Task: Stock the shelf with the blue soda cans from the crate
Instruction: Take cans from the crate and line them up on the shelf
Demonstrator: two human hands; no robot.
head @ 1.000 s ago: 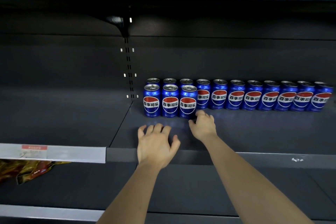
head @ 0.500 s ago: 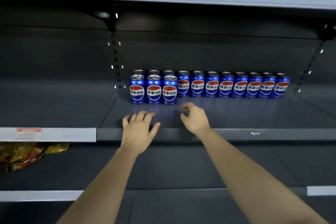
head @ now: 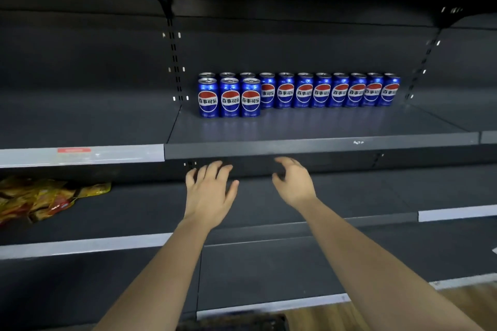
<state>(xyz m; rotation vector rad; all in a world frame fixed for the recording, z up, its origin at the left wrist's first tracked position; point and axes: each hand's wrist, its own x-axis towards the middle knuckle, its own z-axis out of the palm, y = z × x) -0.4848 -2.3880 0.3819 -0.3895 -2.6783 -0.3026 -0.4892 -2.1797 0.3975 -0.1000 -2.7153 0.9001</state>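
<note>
Holds both bare arms out toward the shelving, gripping nothing. Spreads the left hand [head: 208, 193] flat, fingers straight and apart, below the front lip of the shelf [head: 309, 149]. Leaves the right hand [head: 294, 183] loosely curled, fingers empty. Has the blue soda cans [head: 304, 93] upright at the shelf's back: one long row, three more in front at its left end.

Three rear cans [head: 227, 75] show only lids behind the front cans [head: 230, 98]; the red label [head: 74, 150] is blurred; a dark object [head: 234, 323] is cut off at the bottom edge.
</note>
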